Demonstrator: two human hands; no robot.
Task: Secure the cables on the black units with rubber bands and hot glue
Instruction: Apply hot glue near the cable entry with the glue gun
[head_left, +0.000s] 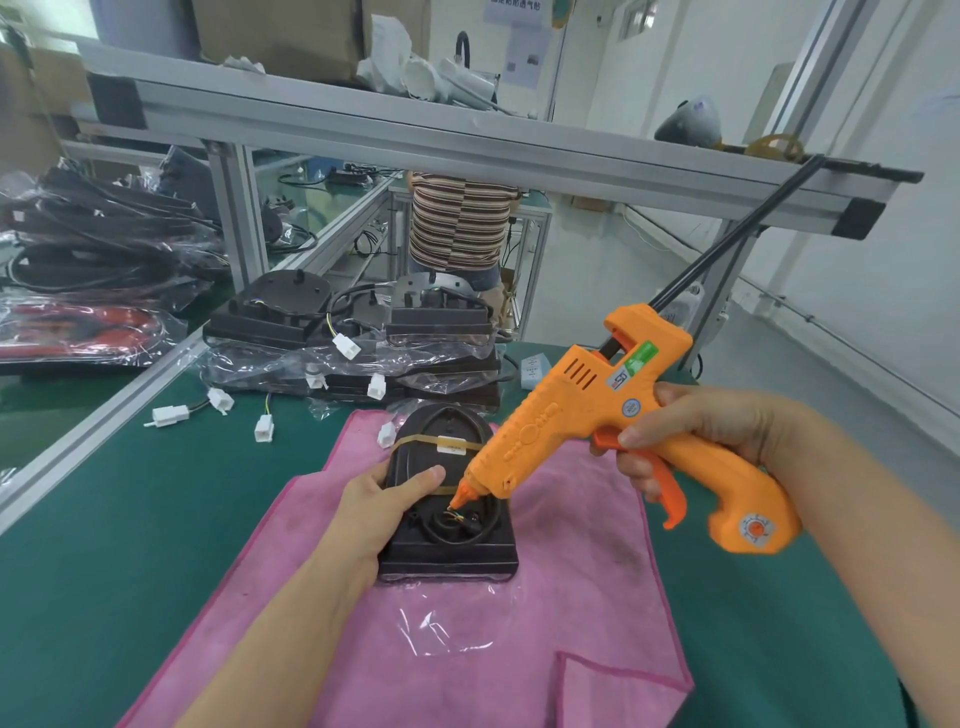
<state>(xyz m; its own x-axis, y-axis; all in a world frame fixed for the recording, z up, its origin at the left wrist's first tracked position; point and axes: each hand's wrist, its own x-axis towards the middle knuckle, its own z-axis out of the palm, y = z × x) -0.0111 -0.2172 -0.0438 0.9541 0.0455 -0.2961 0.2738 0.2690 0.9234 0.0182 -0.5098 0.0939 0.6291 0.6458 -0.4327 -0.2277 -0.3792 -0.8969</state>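
Note:
A black unit lies on a pink cloth in the middle of the green table. A tan rubber band crosses its upper part, over a coiled black cable. My left hand grips the unit's left edge, thumb lying on top near the band. My right hand holds an orange hot glue gun, fingers around the trigger. The gun's nozzle points down at the thin coloured wires in the cable coil.
More black units in clear plastic with white connectors are stacked behind the cloth. Bagged cables pile up at the left. An aluminium frame shelf runs overhead. A person in a striped shirt stands beyond the table.

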